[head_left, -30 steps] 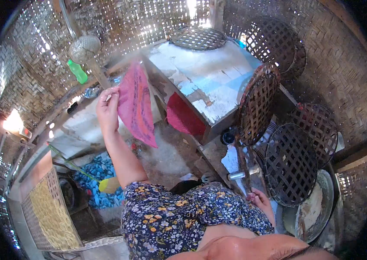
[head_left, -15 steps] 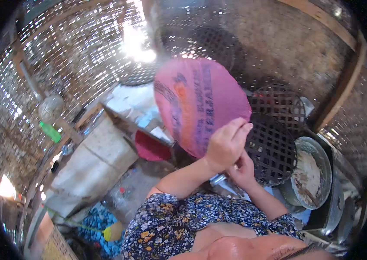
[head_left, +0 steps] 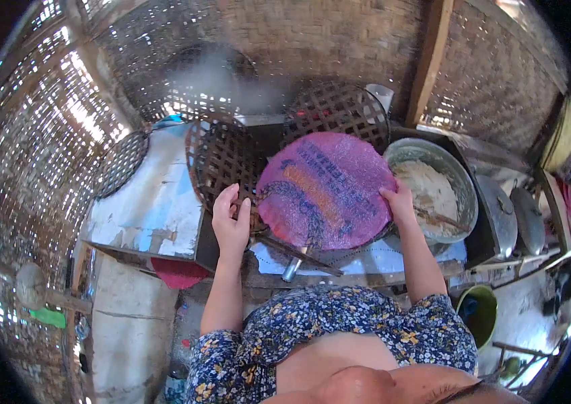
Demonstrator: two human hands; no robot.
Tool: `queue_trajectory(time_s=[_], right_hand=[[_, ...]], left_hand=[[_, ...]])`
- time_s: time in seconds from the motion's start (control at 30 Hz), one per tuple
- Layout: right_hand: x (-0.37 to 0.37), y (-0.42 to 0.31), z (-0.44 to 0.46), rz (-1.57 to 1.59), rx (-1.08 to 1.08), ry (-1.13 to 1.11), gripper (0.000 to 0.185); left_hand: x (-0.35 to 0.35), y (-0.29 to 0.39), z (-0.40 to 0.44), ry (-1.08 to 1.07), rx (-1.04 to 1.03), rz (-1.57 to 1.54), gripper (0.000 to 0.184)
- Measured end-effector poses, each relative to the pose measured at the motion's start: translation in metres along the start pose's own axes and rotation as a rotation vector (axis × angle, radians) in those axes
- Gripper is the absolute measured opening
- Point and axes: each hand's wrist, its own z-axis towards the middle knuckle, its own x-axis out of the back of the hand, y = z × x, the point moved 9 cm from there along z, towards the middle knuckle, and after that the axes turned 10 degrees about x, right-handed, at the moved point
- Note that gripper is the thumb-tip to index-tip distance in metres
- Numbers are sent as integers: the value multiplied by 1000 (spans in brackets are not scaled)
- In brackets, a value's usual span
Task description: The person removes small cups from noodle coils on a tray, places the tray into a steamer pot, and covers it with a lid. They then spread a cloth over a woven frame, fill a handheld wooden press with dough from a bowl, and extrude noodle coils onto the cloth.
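A round pink woven-plastic sheet (head_left: pixel 326 192) with dark and orange print lies flat in front of me, wet or glossy on top. My right hand (head_left: pixel 398 200) pinches its right edge, thumb on top and fingers mostly underneath. My left hand (head_left: pixel 230 219) is just beyond the left edge, thumb and fingers apart with nothing between them. Behind that hand leans a dark lattice tray (head_left: pixel 221 158); whether the fingers touch it I cannot tell. To the right, a metal basin (head_left: pixel 471 202) contains pale dough-like stuff (head_left: pixel 427 192) and a wooden stick (head_left: pixel 442 219).
Another lattice tray (head_left: pixel 339 111) leans behind the pink sheet. Steam (head_left: pixel 221 84) rises at the back left. A metal tube (head_left: pixel 294 266) juts from the front edge. Pot lids (head_left: pixel 528 212) stand at the right, above a green bucket (head_left: pixel 477 313).
The view has turned right. The pink sheet, earlier held up tilted with both hands close together at its edge, now lies flat. My left hand has come away to its left side.
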Motion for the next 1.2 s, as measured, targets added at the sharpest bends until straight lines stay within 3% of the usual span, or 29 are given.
queue_trajectory(time_s=[0.1, 0.23, 0.33, 0.37, 0.43, 0.57, 0.67, 0.8, 1.0, 1.2], right_hand=[[9, 0, 1, -185, 0, 3, 39], [10, 0, 9, -342, 79, -40, 39], [11, -2, 14, -424, 81, -51, 39], [13, -1, 18, -436, 68, -51, 39], [13, -2, 22, -466, 77, -80, 38], [10, -13, 29, -300, -55, -163, 32], [22, -66, 51, -463, 200, -105, 26], [40, -107, 66, -548, 327, 45, 24], [58, -94, 68, -363, 276, 161, 22], [70, -83, 58, -72, 403, 217, 13]], left_hand=[[-26, -38, 1, -119, -14, 119, 39], [-54, -101, 7, -237, 254, 7, 54], [-63, -146, 2, -254, 770, -247, 65], [-66, -149, 5, -256, 778, -311, 67], [-71, -158, 12, -261, 791, -439, 70], [-77, -141, 50, -331, 538, -488, 63], [-72, -80, 74, -298, 378, -381, 59], [-72, -44, 94, -299, 390, -398, 56], [-89, -43, 99, -342, 376, -483, 55], [-99, -43, 100, -349, 251, -588, 25]])
